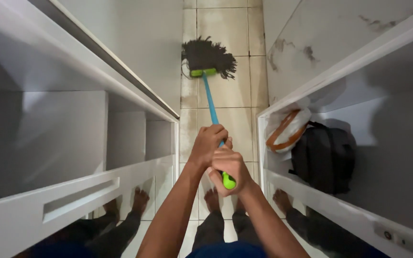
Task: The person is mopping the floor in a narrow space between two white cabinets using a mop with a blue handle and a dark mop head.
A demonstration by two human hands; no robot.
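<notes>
Both hands gripped the mop handle (211,102): left hand (209,143) closed farther along, right hand (228,167) closed near the green end; mop head (208,57) lay straight ahead on the floor (230,28).

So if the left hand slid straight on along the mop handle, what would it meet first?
Only bare blue handle lies ahead of the left hand; it would probably first meet the green mop head clamp, then the dark strands.

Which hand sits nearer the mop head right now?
The left. The left hand grips the blue handle higher up, closer to the dark mop head; the right hand holds the green end grip, farther back.
</notes>
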